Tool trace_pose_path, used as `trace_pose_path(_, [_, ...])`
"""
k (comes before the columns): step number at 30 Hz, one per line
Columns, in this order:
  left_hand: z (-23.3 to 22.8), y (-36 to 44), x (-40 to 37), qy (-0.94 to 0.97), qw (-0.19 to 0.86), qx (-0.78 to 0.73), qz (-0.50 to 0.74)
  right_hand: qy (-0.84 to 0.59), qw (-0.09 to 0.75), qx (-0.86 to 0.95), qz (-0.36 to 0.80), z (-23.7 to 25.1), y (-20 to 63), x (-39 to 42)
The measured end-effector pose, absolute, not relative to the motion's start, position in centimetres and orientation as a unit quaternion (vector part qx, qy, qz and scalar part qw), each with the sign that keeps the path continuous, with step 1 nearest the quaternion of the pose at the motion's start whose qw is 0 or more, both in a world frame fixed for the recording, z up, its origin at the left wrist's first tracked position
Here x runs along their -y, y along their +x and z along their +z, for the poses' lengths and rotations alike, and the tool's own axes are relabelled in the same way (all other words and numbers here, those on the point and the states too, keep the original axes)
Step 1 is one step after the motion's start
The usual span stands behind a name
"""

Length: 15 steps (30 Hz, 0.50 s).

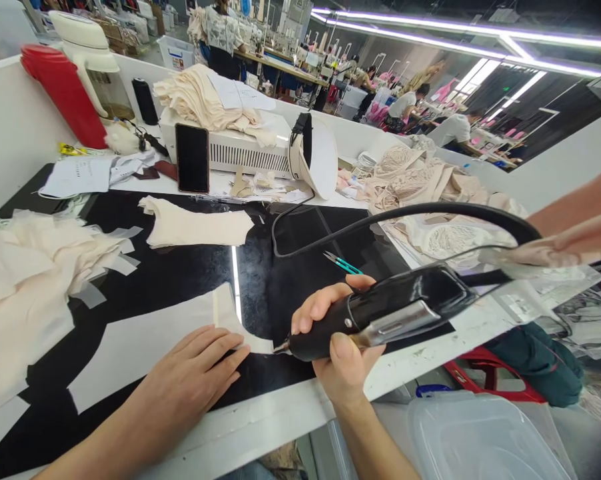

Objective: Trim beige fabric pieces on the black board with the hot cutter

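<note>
My right hand (pixel 333 333) grips a black hand-held cutting tool (pixel 395 310) with a thick black cable (pixel 430 213). Its metal tip (pixel 282 347) touches the edge of a white fabric strip (pixel 150 340) lying on the black glossy table (pixel 180 267). My left hand (pixel 195 377) lies flat on that strip, fingers together, just left of the tip. A folded cream fabric piece (pixel 195 227) rests further back on the table.
A pile of cream fabric (pixel 25 280) sits at the left. Teal snips (pixel 343 264) lie behind the tool. A white machine box (pixel 240 150), a phone (pixel 192 159) and a red jug (pixel 63 93) stand at the back. Another person's arm (pixel 575 227) reaches in from the right over lace pieces (pixel 430 180).
</note>
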<state>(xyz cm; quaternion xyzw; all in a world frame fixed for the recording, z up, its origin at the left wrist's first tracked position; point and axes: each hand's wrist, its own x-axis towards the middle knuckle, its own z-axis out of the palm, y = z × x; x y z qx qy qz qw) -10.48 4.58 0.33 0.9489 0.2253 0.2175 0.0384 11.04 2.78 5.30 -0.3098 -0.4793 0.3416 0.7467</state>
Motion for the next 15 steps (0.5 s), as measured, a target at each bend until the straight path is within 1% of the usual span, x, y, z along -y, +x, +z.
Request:
trace_pose_path(5, [0.2,-10.5,-4.6,0.944,0.052,-0.232,0.228,-0.338,0.738,0.478,0.335,5.7,11.1,-2.8])
trace_pose_path(10, [0.1,-10.4,-4.5,0.944,0.043,-0.232,0.231,-0.327,0.759,0.463,0.320,6.3,10.3,-3.8])
trace_pose_path(15, [-0.3,-10.3,-4.4,0.942,0.051,-0.232,0.236,-0.331,0.755,0.466,0.320,6.0,9.1,-5.1])
